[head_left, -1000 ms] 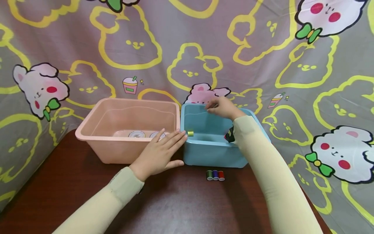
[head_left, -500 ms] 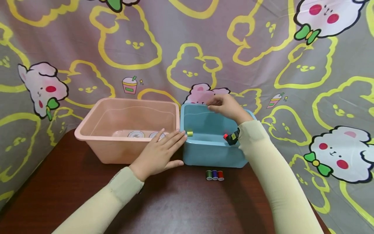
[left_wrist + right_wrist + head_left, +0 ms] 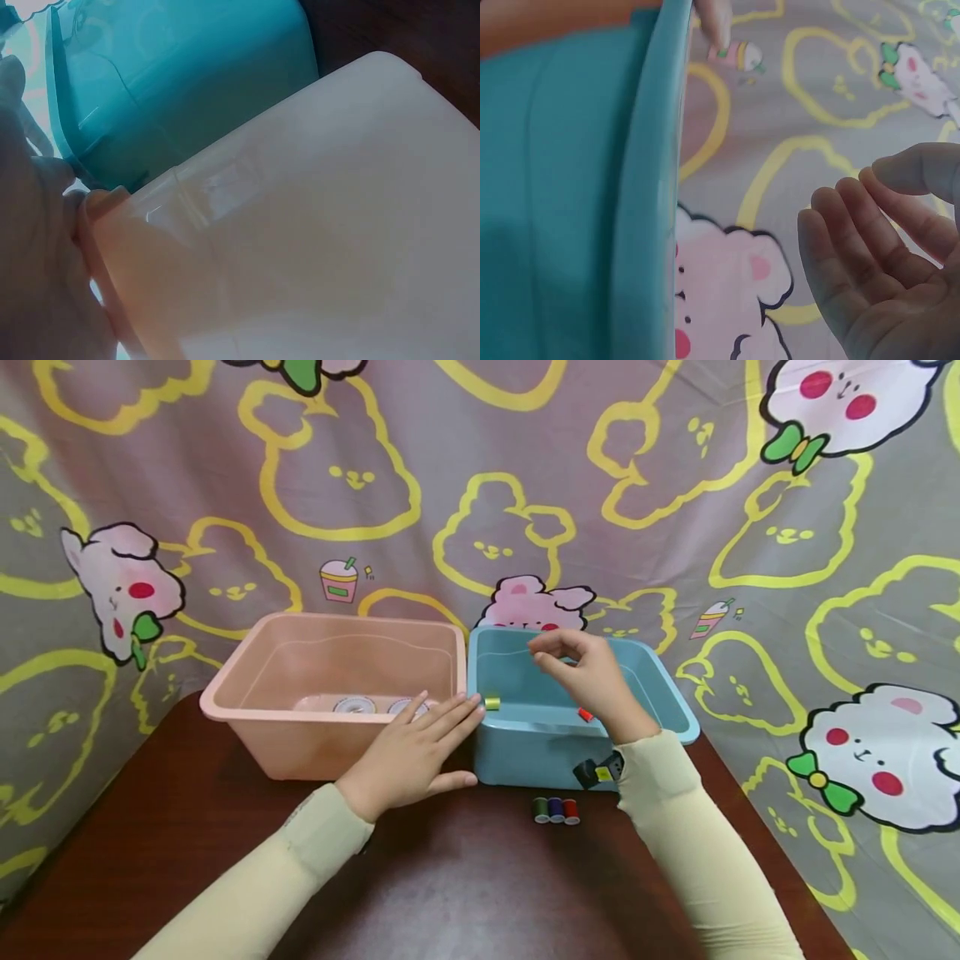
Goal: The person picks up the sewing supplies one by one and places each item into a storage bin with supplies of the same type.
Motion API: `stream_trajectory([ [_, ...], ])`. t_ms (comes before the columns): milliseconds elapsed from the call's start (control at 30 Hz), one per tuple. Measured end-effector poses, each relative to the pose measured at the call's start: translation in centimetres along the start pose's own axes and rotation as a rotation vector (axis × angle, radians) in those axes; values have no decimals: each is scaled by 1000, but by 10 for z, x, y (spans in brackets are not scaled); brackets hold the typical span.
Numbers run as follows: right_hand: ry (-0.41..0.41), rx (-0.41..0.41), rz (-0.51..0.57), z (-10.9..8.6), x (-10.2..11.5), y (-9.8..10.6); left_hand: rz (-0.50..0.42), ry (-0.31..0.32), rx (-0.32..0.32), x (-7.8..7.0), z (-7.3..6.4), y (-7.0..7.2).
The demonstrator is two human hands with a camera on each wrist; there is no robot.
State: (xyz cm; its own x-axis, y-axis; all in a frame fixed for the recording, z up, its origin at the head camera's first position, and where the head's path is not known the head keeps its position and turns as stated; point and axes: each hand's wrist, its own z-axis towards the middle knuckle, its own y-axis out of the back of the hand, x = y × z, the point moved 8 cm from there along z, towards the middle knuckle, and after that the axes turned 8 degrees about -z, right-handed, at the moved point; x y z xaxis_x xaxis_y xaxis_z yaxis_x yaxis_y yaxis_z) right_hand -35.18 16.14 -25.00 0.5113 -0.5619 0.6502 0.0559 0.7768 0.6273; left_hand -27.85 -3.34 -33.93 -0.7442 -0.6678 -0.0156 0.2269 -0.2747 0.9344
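Observation:
My left hand point(image 3: 408, 756) lies with straight fingers across the front rims of the pink bin point(image 3: 255, 739) and the blue bin point(image 3: 532, 752), at the corner where they meet. In the left wrist view that hand shows only at the left edge. Above the blue bin hangs my right hand point(image 3: 588, 677), fingers loosely bent and holding nothing; the right wrist view shows the bare palm and fingers point(image 3: 840, 247). Inside the blue bin lie a yellow thread spool point(image 3: 491, 703) and a small red spool point(image 3: 586, 715). Green point(image 3: 541, 810), blue point(image 3: 556, 810) and red spools point(image 3: 572, 812) stand on the table.
Two white printed discs, one a round disc point(image 3: 354, 705) partly behind the rim, lie in the pink bin. The dark wooden table point(image 3: 480, 893) runs up to a patterned curtain point(image 3: 420, 435). A black wrist camera point(image 3: 597, 772) sits under the right wrist.
My right hand has come down and towards me over the blue bin. The red spool inside now shows clear of the wrist camera. My left hand has stayed put.

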Motion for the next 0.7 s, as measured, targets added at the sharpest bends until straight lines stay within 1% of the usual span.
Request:
stream_trajectory([
  [200, 79, -54, 114, -21, 13, -2, 3, 7, 4, 1, -1, 1],
  [400, 108, -115, 216, -41, 21, -3, -4, 16, 14, 3, -1, -2],
  [533, 109, -162, 275, -56, 20, -7, -3, 14, 7, 3, 0, -3],
  [700, 137, -211, 330, -73, 13, -16, -1, 0, -9, 1, 0, -3],
])
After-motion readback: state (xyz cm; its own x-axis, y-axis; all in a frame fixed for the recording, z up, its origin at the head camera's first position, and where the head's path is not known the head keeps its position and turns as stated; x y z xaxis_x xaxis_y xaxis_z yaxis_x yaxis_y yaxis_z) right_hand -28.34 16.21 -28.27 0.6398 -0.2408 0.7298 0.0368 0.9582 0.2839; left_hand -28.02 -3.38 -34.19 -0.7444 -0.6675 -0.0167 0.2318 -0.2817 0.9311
